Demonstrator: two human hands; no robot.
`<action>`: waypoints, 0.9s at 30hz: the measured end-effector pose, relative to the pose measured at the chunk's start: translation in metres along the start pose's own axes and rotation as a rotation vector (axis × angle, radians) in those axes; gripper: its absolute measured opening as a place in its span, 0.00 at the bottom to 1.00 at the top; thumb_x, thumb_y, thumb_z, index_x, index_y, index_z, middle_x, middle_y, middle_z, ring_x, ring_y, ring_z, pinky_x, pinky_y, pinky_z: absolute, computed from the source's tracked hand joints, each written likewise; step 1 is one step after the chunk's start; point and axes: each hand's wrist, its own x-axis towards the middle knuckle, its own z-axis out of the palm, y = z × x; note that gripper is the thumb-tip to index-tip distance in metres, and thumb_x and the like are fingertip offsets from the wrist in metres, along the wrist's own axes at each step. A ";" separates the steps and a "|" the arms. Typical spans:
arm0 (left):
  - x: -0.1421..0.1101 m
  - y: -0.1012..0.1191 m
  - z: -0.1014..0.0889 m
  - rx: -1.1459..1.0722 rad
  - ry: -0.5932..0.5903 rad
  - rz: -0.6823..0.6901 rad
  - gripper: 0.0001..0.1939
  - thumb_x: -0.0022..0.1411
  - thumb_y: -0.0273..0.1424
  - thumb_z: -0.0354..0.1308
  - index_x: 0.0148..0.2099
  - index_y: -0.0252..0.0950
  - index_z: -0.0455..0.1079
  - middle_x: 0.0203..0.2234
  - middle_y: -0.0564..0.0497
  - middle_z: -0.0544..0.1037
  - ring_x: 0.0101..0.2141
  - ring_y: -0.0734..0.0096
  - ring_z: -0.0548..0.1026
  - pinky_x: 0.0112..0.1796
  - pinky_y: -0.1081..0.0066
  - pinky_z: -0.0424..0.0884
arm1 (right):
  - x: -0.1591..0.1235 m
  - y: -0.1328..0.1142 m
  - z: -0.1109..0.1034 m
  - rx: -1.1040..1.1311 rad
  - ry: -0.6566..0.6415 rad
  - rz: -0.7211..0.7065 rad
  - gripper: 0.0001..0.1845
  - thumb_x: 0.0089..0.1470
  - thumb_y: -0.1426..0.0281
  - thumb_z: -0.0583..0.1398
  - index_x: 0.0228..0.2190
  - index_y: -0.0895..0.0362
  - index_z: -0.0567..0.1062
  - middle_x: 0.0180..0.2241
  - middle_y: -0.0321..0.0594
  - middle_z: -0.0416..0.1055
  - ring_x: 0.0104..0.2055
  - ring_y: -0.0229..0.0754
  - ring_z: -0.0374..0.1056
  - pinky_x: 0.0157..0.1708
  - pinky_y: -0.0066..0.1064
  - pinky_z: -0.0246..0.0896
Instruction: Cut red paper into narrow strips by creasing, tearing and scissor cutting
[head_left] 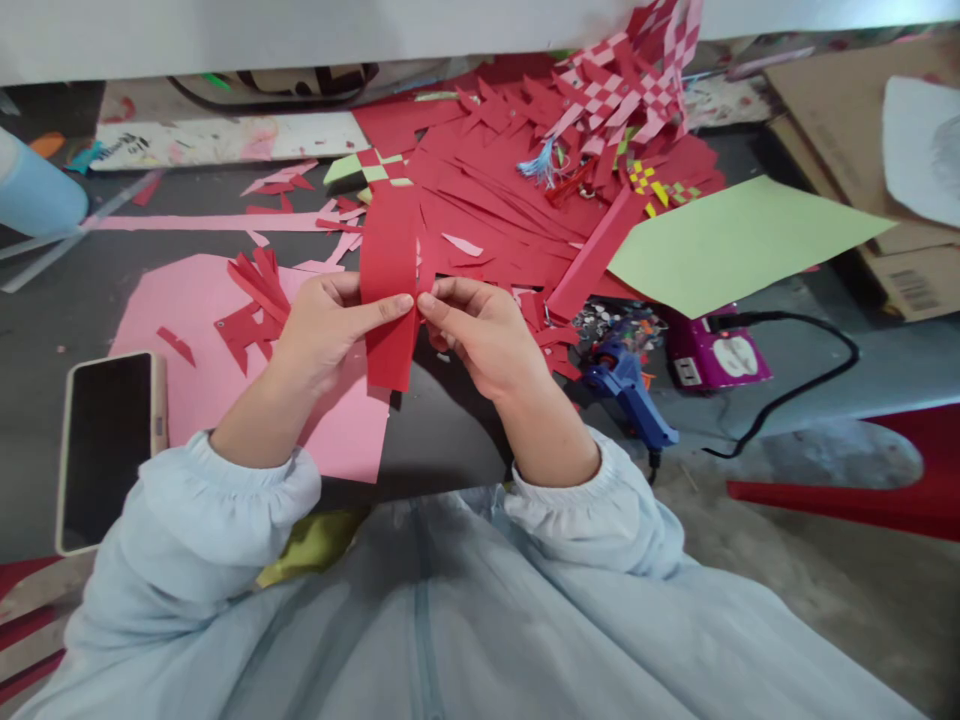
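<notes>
Head view: red paper strip (pixel 388 245) is pinched by left fingers (pixel 394 309), right fingers (pixel 444 312) near counter's front edge (pixel 450 465); folding, apparently; alignment seems needed.

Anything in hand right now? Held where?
Yes, red paper: left hand at its left edge, thumb across the front; right hand at its right edge.

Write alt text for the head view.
Left hand and right hand hold a red paper strip above a dark tabletop. A smartphone and pink sheet lie to the left, red paper pieces beyond, a green sheet and blue glue gun to the right.
</notes>
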 end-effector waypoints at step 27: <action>0.003 -0.007 0.000 -0.059 0.029 0.096 0.10 0.47 0.31 0.75 0.34 0.37 0.81 0.33 0.50 0.84 0.34 0.65 0.81 0.40 0.65 0.79 | 0.000 0.002 -0.001 0.041 -0.033 0.030 0.22 0.37 0.55 0.74 0.25 0.58 0.75 0.21 0.28 0.67 0.20 0.26 0.56 0.19 0.24 0.48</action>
